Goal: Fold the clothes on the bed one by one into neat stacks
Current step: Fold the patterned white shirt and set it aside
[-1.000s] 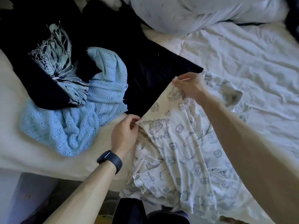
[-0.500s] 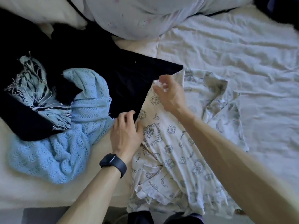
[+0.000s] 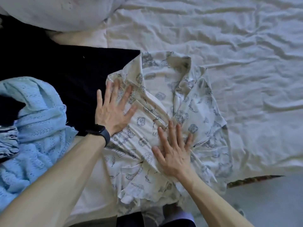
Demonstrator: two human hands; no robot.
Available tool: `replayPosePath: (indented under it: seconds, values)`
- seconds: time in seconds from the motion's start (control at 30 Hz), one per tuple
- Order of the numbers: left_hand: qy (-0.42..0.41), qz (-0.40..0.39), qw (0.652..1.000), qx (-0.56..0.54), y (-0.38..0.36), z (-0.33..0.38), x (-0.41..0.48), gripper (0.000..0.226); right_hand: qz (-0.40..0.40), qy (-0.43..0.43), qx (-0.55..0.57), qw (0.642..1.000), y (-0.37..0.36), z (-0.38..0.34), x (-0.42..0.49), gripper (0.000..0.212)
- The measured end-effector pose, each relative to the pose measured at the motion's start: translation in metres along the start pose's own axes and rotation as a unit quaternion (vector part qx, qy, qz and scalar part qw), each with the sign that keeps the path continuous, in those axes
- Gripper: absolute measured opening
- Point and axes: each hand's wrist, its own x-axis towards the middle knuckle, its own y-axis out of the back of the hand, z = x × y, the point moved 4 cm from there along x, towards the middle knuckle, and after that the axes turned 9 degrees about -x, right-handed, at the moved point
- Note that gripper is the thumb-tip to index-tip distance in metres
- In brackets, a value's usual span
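Observation:
A white garment (image 3: pixel 165 89) printed with grey drawings lies spread on the bed, partly folded over itself, its hem hanging over the near edge. My left hand (image 3: pixel 113 110), a dark watch on its wrist, lies flat with spread fingers on the garment's left edge. My right hand (image 3: pixel 173 151) presses flat on the garment's middle, fingers straight. A light blue knitted garment (image 3: pixel 37 138) is heaped at the left. A dark navy garment (image 3: pixel 73 71) lies behind it, under the printed garment's left corner.
The wrinkled white bed sheet (image 3: pixel 237 54) stretches to the right and far side. A pale pillow (image 3: pixel 54 12) sits at the top left. The bed's near edge shows a patterned strip (image 3: pixel 252 179) with grey floor (image 3: pixel 270 203) below at the bottom right.
Both hands have let go of the printed garment's edge and now lie flat on it. The garment has dropped onto the bed, and the view has shifted right.

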Motion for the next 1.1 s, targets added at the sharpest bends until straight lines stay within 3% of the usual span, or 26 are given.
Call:
replayPosePath:
  seconds: [0.13,0.27,0.4,0.5,0.57,0.67,0.77,0.83,0.87,0.93,0.97,1.0,1.03,1.1]
  values:
    - [0.003,0.065,0.996,-0.06,0.018,0.032,-0.027,0.074,0.102,-0.027,0.009,0.994,0.009,0.009,-0.023,0.076]
    - [-0.072,0.091,0.992,-0.058,0.0,0.088,-0.093,0.08,0.166,-0.056,0.009,0.985,-0.017,0.037,-0.058,0.074]
    - [-0.164,0.04,0.986,0.004,-0.059,0.138,-0.161,0.083,0.169,-0.062,0.003,0.984,-0.043,0.064,-0.081,0.072]
    - [-0.155,-0.044,0.984,0.075,-0.092,0.134,-0.175,0.084,0.118,-0.069,-0.008,0.991,-0.071,0.091,-0.095,0.081]
    - [-0.143,-0.057,0.983,0.098,-0.098,0.131,-0.174,0.086,0.087,-0.061,-0.012,0.994,-0.087,0.11,-0.102,0.087]
    - [-0.136,-0.015,0.987,0.087,-0.094,0.132,-0.187,0.086,0.102,-0.061,0.008,0.993,-0.095,0.132,-0.113,0.091]
    - [-0.05,0.105,0.993,-0.022,-0.094,0.125,-0.246,0.08,0.129,-0.159,0.108,0.973,-0.092,0.157,-0.15,0.097]
    - [0.13,0.193,0.961,-0.152,-0.096,0.116,-0.297,0.08,0.108,-0.255,0.253,0.927,-0.1,0.177,-0.178,0.097]
    - [0.235,0.214,0.92,-0.229,-0.1,0.111,-0.32,0.083,0.096,-0.295,0.334,0.89,-0.107,0.188,-0.189,0.096]
    - [0.409,0.197,0.801,-0.39,-0.115,0.102,-0.351,0.089,0.056,-0.34,0.461,0.817,-0.119,0.206,-0.204,0.099]
    - [0.472,0.168,0.736,-0.455,-0.127,0.097,-0.359,0.088,0.027,-0.344,0.49,0.8,-0.124,0.214,-0.207,0.099]
    - [0.509,0.129,0.696,-0.49,-0.135,0.093,-0.363,0.085,-0.005,-0.339,0.496,0.799,-0.128,0.219,-0.208,0.097]
    - [0.517,0.093,0.687,-0.502,-0.139,0.089,-0.364,0.079,-0.03,-0.331,0.49,0.806,-0.132,0.223,-0.207,0.093]
    - [0.505,0.039,0.718,-0.477,-0.148,0.081,-0.362,0.053,-0.064,-0.312,0.47,0.823,-0.137,0.23,-0.201,0.076]
